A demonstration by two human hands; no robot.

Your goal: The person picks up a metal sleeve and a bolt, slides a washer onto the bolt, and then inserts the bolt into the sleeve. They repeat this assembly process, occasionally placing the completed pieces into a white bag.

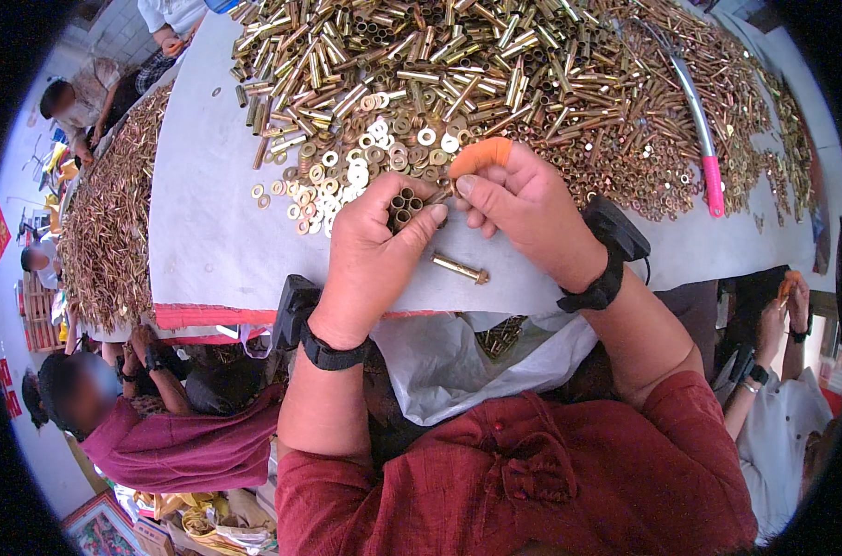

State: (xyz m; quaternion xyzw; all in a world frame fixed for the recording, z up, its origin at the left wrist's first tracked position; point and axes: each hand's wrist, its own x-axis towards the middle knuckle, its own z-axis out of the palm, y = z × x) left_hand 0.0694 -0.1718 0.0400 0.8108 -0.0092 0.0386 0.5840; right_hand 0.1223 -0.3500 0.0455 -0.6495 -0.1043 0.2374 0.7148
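Sleeves (405,205) bundled in your left hand (374,236) want a steady hold while your right hand (513,195) pinches a small metal part (453,189) beside them.

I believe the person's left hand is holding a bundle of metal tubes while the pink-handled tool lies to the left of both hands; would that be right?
Not quite: the side is wrong. The head view shows the pink-handled tool lying to the right of both hands. The left hand is indeed holding a bundle of metal tubes.
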